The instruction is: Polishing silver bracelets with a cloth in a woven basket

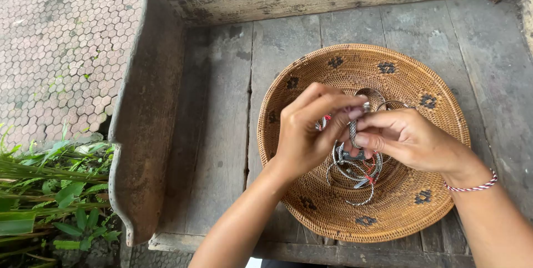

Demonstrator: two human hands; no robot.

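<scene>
A round woven basket (pixel 422 201), tan with small dark motifs around its wall, was set on a weathered grey wooden tray (pixel 216 134) with raised plank sides. Both hands were held over the basket's middle, close enough that the fingertips met. The left hand (pixel 308 132) was curled, its thumb and forefinger pinched shut on a braided silver bangle (pixel 353 132), which was held upright between the two hands just above the basket's hollow. The right hand (pixel 405 137) was closed on the same bangle from the other side, its fingers folded in and its thumb pressed against the metal; how much of the band was covered by the fingers could not be told. Beneath the hands a heap of silver bangles (pixel 355 182) was left lying in the bottom of the basket, some twisted like rope, some plain, with small red tags seen among them. Two further rings were visible just behind the fingers, against the far wall of the basket. A red and white cord bracelet (pixel 473 187) was worn on the right wrist. To the left of the tray a pavement of small hexagonal tiles (pixel 61 40) was seen, and green leafy plants (pixel 50 190) were spread beside the tray's near left corner.
</scene>
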